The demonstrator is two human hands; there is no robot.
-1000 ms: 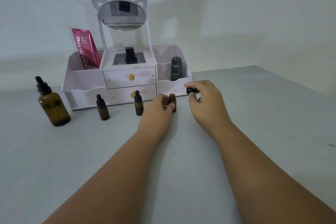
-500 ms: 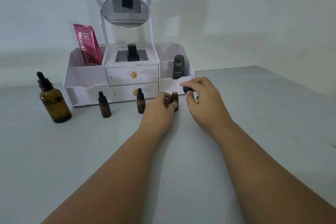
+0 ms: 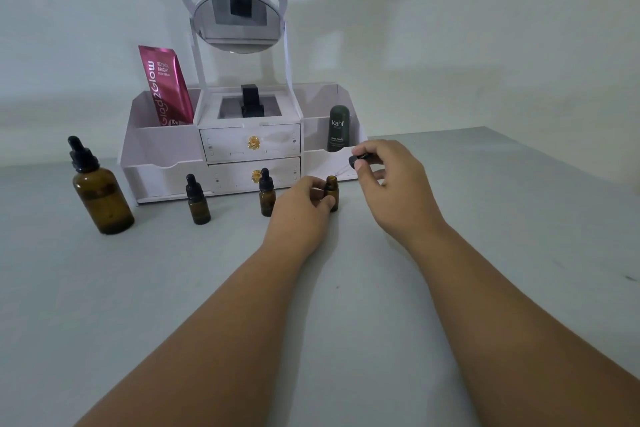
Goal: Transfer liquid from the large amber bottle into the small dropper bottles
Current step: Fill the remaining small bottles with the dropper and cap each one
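Grey table, pale wall, white organizer

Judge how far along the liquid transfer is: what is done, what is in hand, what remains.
Done: one small dropper bottle is uncapped, steadied by the left hand. In hand: the right hand holds its black cap beside it. Left: the large amber bottle is still capped and untouched, and two small capped bottles still wait. No transfer is visible yet.

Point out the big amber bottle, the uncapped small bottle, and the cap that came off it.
large amber bottle (image 3: 102, 199), head view, on its glass body.
uncapped small bottle (image 3: 332, 183), head view, on its open neck.
black dropper cap (image 3: 356, 159), head view, on the end showing between the right hand's fingertips.
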